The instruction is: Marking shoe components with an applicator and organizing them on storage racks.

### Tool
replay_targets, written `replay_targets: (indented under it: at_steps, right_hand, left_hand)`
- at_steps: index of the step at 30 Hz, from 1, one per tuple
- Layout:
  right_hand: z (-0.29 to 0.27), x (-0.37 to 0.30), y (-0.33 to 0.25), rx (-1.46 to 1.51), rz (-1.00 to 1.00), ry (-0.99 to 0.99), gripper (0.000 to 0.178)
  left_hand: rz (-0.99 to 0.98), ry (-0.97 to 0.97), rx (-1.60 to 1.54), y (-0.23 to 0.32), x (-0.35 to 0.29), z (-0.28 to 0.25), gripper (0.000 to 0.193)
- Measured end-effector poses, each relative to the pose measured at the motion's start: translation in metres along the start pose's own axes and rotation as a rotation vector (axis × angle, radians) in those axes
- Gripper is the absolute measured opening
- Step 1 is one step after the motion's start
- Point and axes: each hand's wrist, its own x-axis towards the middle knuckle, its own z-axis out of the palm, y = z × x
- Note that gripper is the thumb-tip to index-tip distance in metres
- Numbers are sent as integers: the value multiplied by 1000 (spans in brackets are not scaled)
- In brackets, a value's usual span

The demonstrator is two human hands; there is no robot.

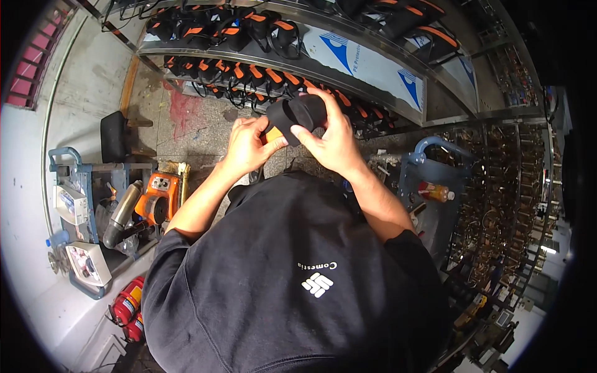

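Up in front of my chest I hold a black sandal (297, 115) with wide straps and an orange-yellow patch showing beneath them. My left hand (244, 148) pinches its near left side between thumb and fingers. Around its far right side curls my right hand (336, 140), the thumb pressing on a strap near the middle. Part of the sandal's underside is hidden behind my hands. Just beyond it, several similar black sandals with orange parts (273, 76) stand in rows on a metal rack.
The metal rack's shelf (379, 62) has a blue-and-white sheet on it. To the left are a black-padded stool (114, 138), a blue cart frame (87, 214), an orange machine (158, 198) and red fire extinguishers (128, 304). Metal pieces (504, 186) and a bottle (434, 191) are at right.
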Motion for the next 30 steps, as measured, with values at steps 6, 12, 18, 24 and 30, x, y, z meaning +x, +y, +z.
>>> replay_targets:
  at_steps: [6,12,18,24,30]
  right_hand:
    - [-19,-5,40,70,-431,121,72]
    - [-37,-11,59,-48,-307,82,71]
    - [-31,-17,87,-105,-255,197,68]
    - [-19,-12,105,194,-159,344,68]
    - [-19,-6,116,333,-74,329,66]
  left_hand:
    - [276,251,306,9,3,1,23]
    - [188,360,436,-5,2,18,25]
    - [161,599,432,-10,14,20,28]
    - [274,873,403,-6,19,10,40]
    - [188,801,104,-34,21,19,48]
